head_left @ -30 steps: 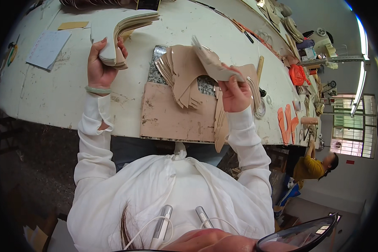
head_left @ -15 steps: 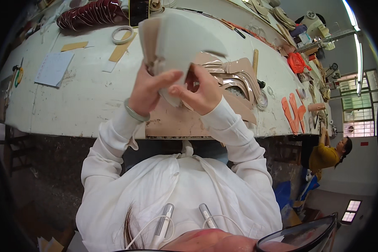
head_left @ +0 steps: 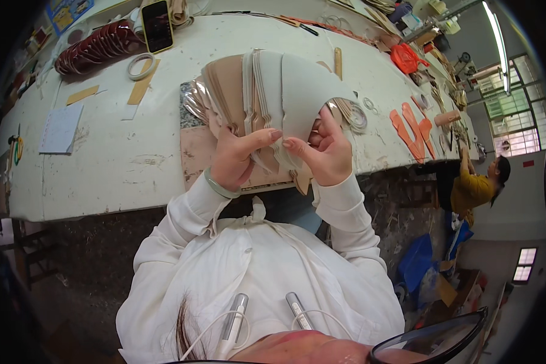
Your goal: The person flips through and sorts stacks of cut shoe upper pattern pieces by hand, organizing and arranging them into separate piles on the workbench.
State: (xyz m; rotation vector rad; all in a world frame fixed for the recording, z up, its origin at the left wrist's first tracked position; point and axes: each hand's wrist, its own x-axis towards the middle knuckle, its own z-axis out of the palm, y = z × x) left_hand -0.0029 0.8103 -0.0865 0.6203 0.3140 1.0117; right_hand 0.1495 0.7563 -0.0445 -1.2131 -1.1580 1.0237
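Note:
A fanned stack of curved, cut sheet pieces (head_left: 227,91), beige on one side and pale grey on the other, is spread between my hands above the table. My left hand (head_left: 233,159) is closed round the lower part of the stack, its thumb lying across the front. At the right end, my right hand (head_left: 327,155) pinches the outermost pale grey piece (head_left: 303,85) between thumb and fingers. Glossy beige cut pieces (head_left: 194,103) partly show behind the stack, on the table. Below my hands is a pinkish-brown board (head_left: 195,148), mostly covered.
Toward the back left stand a dark red wrapped roll (head_left: 100,48), a phone (head_left: 158,27) and a tape roll (head_left: 141,67). White paper (head_left: 60,128) lies at left. Orange templates (head_left: 409,130) and a red plastic bag (head_left: 406,59) are at right. Another person (head_left: 476,188) works farther right.
The blurred, bunched stack is now fanned out wide and lower before me. My hands have moved rightward and apart. The view has shifted a little.

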